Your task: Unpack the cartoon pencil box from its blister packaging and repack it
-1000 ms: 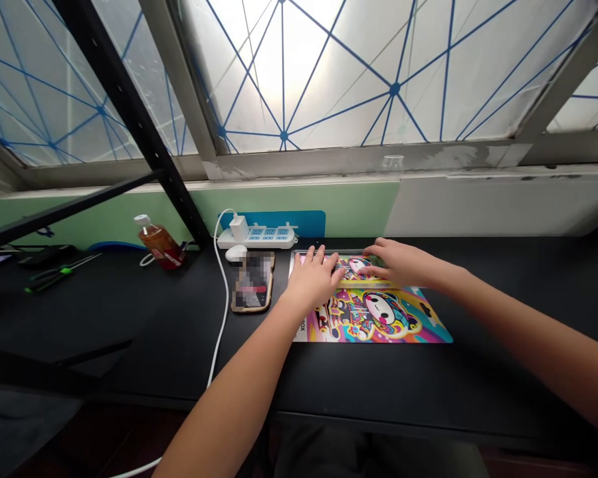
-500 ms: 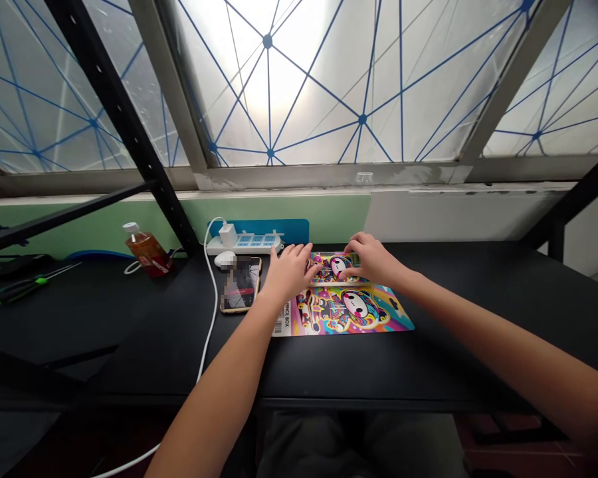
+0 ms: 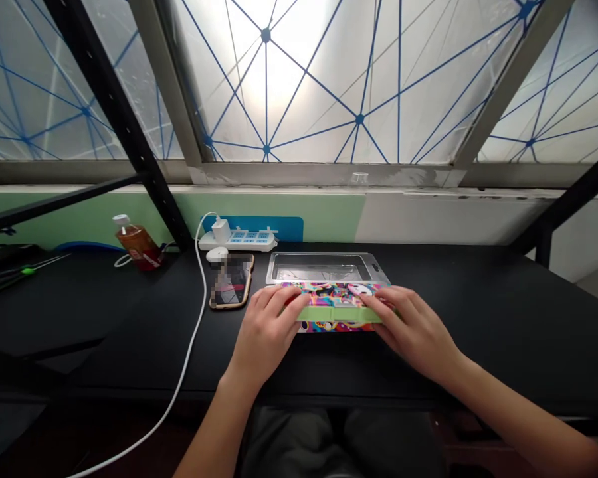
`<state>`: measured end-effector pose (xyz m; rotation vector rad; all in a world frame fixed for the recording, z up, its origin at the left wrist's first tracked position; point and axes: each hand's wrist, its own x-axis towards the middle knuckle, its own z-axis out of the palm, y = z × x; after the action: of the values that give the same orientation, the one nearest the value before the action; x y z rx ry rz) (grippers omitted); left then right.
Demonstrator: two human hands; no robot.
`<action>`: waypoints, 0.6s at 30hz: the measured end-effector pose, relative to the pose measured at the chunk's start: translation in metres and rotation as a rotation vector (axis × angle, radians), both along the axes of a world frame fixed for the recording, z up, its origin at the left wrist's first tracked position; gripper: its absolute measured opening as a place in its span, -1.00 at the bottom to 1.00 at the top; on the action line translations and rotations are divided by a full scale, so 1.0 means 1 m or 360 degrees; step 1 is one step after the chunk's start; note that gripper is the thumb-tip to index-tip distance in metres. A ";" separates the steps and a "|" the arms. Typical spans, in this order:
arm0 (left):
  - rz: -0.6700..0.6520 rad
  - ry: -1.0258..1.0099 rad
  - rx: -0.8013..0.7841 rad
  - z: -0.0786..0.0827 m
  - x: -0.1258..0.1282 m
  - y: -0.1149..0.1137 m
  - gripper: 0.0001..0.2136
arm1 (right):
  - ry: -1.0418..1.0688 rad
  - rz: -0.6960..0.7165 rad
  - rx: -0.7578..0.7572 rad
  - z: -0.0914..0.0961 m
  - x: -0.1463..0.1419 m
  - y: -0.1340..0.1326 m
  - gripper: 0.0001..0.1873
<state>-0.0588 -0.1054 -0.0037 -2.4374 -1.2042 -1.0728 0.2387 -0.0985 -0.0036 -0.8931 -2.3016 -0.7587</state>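
A brightly printed pencil box (image 3: 336,295) with a pale green front edge is held at its two ends between my hands, low over the black desk (image 3: 468,312). My left hand (image 3: 272,322) grips the left end, its fingers curled over the top. Around the right end closes my right hand (image 3: 408,325), fingers also on the lid. Just behind the box lies a clear plastic blister shell (image 3: 323,265). Beneath the box, a strip of colourful backing card (image 3: 336,326) shows; most of it is hidden.
To the left lie a phone (image 3: 233,280), a white mouse (image 3: 216,254) and a white power strip (image 3: 249,239) with a charger. A white cable (image 3: 192,338) runs over the desk's front edge. Farther left are a drink bottle (image 3: 138,244) and a green-and-black screwdriver (image 3: 27,271).
The pencil box has moved toward me, with both hands shifted along with it to its ends. Its green edge and the clear shell behind it now show. The backing card is now mostly covered.
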 end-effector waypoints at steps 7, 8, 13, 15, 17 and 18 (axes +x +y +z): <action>0.0133 -0.0163 -0.0891 -0.026 -0.009 -0.004 -0.39 | -0.0037 0.0102 -0.0334 -0.025 0.000 -0.013 -0.62; 0.0140 -0.0199 -0.0970 -0.025 -0.010 -0.004 -0.35 | -0.0018 0.0101 -0.0427 -0.025 0.002 -0.012 -0.62; 0.0173 -0.0315 -0.1054 -0.021 -0.009 -0.008 -0.26 | 0.0222 -0.0037 -0.0959 -0.015 0.028 -0.002 -0.37; 0.0182 -0.0354 -0.1095 -0.021 -0.008 -0.010 -0.23 | 0.0305 -0.0060 -0.1166 -0.008 0.041 0.004 -0.37; 0.0186 -0.0394 -0.1134 -0.021 -0.008 -0.011 -0.22 | 0.0370 -0.0045 -0.1362 0.003 0.051 0.012 -0.38; 0.0183 -0.0407 -0.1155 -0.021 -0.008 -0.011 -0.22 | 0.0411 -0.0061 -0.1453 0.009 0.053 0.017 -0.42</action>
<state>-0.0666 -0.1163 -0.0247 -2.7155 -2.0925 -1.0685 0.2918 -0.0819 0.0051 -1.3073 -2.3629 0.4515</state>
